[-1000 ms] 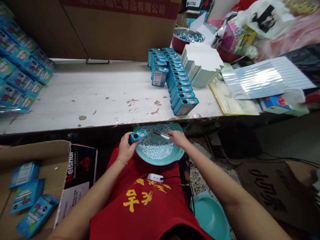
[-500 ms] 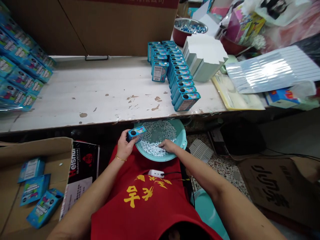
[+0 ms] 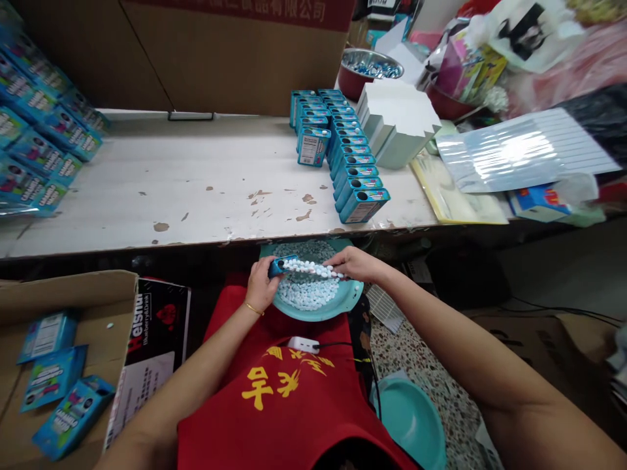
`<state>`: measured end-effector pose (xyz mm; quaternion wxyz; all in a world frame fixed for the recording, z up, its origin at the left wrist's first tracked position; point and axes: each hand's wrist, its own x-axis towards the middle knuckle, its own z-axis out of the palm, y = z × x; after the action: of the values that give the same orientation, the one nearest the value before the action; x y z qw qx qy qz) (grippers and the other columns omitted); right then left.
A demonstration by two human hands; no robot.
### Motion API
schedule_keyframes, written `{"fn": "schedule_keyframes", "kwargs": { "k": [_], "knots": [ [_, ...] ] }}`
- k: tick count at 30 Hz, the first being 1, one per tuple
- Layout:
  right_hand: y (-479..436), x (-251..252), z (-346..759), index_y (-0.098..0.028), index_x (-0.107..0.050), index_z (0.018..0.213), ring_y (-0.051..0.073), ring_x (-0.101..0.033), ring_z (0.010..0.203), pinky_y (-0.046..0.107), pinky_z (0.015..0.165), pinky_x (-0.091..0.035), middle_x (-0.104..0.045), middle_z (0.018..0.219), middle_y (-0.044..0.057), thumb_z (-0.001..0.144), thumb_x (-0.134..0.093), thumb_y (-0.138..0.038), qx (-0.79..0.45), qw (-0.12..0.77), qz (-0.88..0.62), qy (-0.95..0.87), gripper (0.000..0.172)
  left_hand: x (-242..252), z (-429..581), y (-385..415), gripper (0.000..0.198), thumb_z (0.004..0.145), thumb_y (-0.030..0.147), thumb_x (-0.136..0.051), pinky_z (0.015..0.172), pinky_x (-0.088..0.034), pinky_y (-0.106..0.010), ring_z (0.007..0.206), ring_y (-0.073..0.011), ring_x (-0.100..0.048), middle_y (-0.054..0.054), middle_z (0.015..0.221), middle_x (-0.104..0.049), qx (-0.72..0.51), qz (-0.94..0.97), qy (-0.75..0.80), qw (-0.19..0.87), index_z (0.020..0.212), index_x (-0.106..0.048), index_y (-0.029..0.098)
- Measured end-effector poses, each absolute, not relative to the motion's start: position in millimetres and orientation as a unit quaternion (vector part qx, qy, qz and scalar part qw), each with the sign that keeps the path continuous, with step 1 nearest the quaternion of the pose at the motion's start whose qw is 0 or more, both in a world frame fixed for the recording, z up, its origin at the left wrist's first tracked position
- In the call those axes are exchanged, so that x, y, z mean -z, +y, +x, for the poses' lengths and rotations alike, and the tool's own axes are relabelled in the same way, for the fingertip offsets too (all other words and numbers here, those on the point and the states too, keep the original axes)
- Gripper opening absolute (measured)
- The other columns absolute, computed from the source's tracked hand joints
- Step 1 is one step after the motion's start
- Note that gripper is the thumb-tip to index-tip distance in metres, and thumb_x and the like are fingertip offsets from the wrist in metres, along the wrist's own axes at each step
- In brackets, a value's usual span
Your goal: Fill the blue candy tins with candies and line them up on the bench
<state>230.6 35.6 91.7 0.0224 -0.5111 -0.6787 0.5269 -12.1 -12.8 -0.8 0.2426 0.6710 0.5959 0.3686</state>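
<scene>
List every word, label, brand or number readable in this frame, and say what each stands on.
"Helsnut": black card.
"Blueberry&Drink": same card, smaller print.
"食品有限公司": red band on the brown carton.
Yellow characters on the red apron: too distorted to read reliably.
Blue tins: label print too small to read.

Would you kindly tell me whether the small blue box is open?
Open: the small blue box meets a row of pale mints at its mouth.

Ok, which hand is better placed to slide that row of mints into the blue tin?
Right, probably. Your right hand sits at the far end of the row of mints, while your left hand is busy gripping the blue tin at the row's other end.
</scene>
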Motion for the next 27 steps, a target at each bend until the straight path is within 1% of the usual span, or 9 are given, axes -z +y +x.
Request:
{"fn": "schedule_keyframes", "kwargs": {
  "k": [3,5,9,13,16,19,22,25,27],
  "knots": [
    [45,-111,214,-0.02,-0.071,0.089,0.01,-0.052,0.056,0.02,0.054,-0.036,-0.063,0.06,-0.001,0.067,-0.049,-0.014,-0.395,-0.044,-0.492,-0.775,0.032,0,-6,-13,0.035,0.069,0.02,-0.055,0.083,-0.04,-0.037,0.092,-0.0229,-0.049,-0.006,0.1,-0.056,-0.36,0.694,0.579,0.231,0.105,-0.051,0.019],
    [49,-121,202,-0.021,-0.072,0.085,0.012,-0.055,0.061,0.021,0.058,-0.036,-0.064,0.06,0.0,0.068,-0.049,-0.012,-0.314,-0.089,-0.482,-0.813,0.03,0,-4,-13,0.035,0.07,0.02,-0.054,0.083,-0.039,-0.037,0.093,-0.0233,-0.048,-0.007,0.1,-0.056,-0.354,0.705,0.571,0.227,0.105,-0.05,0.019],
    [51,-136,178,-0.019,-0.072,0.085,0.019,-0.058,0.075,0.025,0.066,-0.038,-0.067,0.075,0.006,0.068,-0.048,-0.011,-0.209,-0.151,-0.475,-0.841,0.03,2,-3,-14,0.035,0.07,0.018,-0.053,0.083,-0.039,-0.036,0.093,-0.0232,-0.048,-0.006,0.1,-0.056,-0.352,0.71,0.567,0.226,0.105,-0.05,0.019],
    [42,-150,173,-0.015,-0.07,0.084,0.023,-0.058,0.08,0.03,0.069,-0.039,-0.065,0.083,0.012,0.071,-0.047,-0.014,-0.164,-0.177,-0.489,-0.838,0.026,2,-3,-14,0.034,0.071,0.02,-0.054,0.082,-0.039,-0.035,0.091,-0.0221,-0.048,-0.006,0.099,-0.056,-0.364,0.707,0.562,0.229,0.104,-0.05,0.019],
    [34,-153,197,-0.018,-0.07,0.081,0.021,-0.058,0.081,0.028,0.07,-0.038,-0.066,0.083,0.01,0.074,-0.045,-0.014,-0.181,-0.152,-0.485,-0.842,0.026,1,-8,-15,0.033,0.07,0.021,-0.055,0.082,-0.04,-0.035,0.091,-0.0213,-0.049,-0.006,0.099,-0.056,-0.377,0.687,0.571,0.245,0.103,-0.05,0.019],
    [29,-127,233,-0.023,-0.069,0.092,0.017,-0.058,0.082,0.023,0.068,-0.039,-0.067,0.088,0.004,0.075,-0.045,-0.014,-0.235,-0.1,-0.501,-0.827,0.03,0,-18,-19,0.034,0.069,0.023,-0.058,0.082,-0.04,-0.034,0.091,-0.0206,-0.05,-0.005,0.098,-0.056,-0.394,0.654,0.585,0.275,0.102,-0.05,0.02],
    [28,-68,247,-0.024,-0.063,0.106,0.015,-0.059,0.086,0.02,0.069,-0.04,-0.067,0.096,0.002,0.076,-0.045,-0.015,-0.267,-0.077,-0.539,-0.795,0.036,1,-31,-25,0.036,0.07,0.025,-0.058,0.082,-0.041,-0.033,0.09,-0.0191,-0.053,-0.005,0.099,-0.056,-0.422,0.619,0.588,0.305,0.104,-0.049,0.02],
    [23,-4,225,-0.023,-0.062,0.106,0.019,-0.059,0.089,0.024,0.072,-0.042,-0.066,0.098,0.006,0.079,-0.041,-0.013,-0.205,-0.141,-0.58,-0.776,0.035,3,-40,-32,0.036,0.07,0.027,-0.059,0.079,-0.042,-0.031,0.086,-0.0172,-0.054,-0.004,0.097,-0.057,-0.446,0.591,0.591,0.32,0.104,-0.05,0.02],
    [16,25,203,-0.018,-0.062,0.105,0.022,-0.059,0.089,0.028,0.071,-0.043,-0.065,0.097,0.012,0.08,-0.036,-0.01,-0.179,-0.174,-0.587,-0.77,0.037,6,-43,-35,0.036,0.07,0.028,-0.061,0.077,-0.043,-0.029,0.083,-0.0159,-0.054,-0.003,0.094,-0.057,-0.455,0.576,0.596,0.326,0.103,-0.05,0.02]
  ]
}}
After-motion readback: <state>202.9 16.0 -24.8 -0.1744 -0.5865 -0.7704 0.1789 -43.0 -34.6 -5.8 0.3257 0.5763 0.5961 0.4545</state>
